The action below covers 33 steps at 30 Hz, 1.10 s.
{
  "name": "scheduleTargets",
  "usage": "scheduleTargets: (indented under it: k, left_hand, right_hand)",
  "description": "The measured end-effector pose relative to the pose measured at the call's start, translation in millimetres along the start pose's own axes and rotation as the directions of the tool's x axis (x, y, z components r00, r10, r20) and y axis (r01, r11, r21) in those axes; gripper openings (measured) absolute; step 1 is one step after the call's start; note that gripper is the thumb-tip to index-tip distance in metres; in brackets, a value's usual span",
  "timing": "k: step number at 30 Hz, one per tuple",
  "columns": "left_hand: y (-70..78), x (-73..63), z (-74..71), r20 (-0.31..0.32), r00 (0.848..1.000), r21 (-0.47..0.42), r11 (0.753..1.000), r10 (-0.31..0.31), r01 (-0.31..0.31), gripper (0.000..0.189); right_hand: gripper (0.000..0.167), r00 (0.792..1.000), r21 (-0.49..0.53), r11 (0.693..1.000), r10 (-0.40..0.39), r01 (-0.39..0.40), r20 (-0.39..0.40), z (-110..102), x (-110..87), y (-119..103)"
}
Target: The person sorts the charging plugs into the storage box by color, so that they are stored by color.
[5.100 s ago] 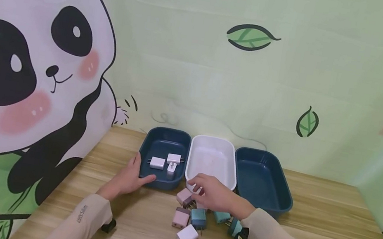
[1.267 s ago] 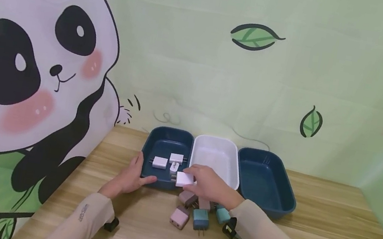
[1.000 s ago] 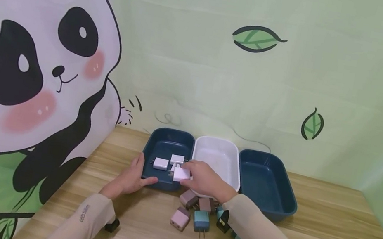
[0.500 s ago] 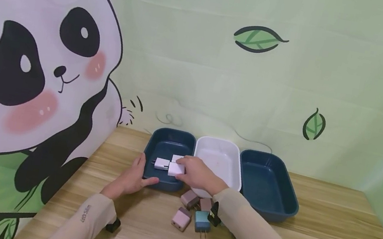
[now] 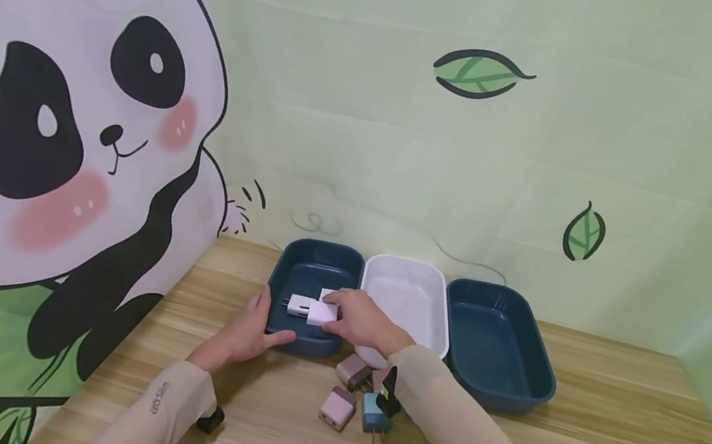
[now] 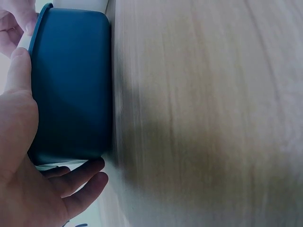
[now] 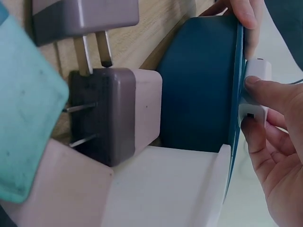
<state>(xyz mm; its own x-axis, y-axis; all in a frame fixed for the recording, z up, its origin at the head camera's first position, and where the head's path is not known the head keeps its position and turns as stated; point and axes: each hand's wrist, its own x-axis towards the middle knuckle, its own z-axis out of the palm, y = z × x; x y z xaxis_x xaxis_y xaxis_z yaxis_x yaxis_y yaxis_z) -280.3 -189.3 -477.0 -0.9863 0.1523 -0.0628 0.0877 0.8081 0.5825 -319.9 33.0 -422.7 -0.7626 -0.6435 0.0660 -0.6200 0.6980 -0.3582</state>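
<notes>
My left hand [image 5: 244, 328] holds the front left corner of the left dark blue tray [image 5: 306, 345], its thumb at the front rim and the other fingers along the left side wall. Between thumb and fingers, my right hand [image 5: 368, 321] pinches a white charger plug [image 5: 322, 315] over that tray. Inside lies another white charger plug [image 5: 297, 306], its prongs to the left. A third white plug [image 5: 328, 294] is partly hidden behind the right hand. The small white plug seen there earlier is covered by the held one.
A white tray [image 5: 411, 270] and a second dark blue tray [image 5: 504, 300] stand in a row to the right. In front on the wooden table [image 5: 266, 433] lie pink-and-mauve plugs [image 5: 337, 409] and a teal-and-blue plug [image 5: 372, 417], some under the right forearm.
My right hand has picked the white plug from the pile and carried it up and left over the left tray. My left hand keeps its hold on the tray corner.
</notes>
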Motion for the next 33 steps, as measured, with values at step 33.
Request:
scheduleTargets:
  k: [33]
  left_hand:
    - [-1.6,0.7,0.2,-0.005,1.0,0.013,1.0,0.006,-0.006,0.12]
  right_hand:
    - [0.045,1.0,0.103,0.995,0.009,-0.01,0.01,13.5,9.8,-3.3]
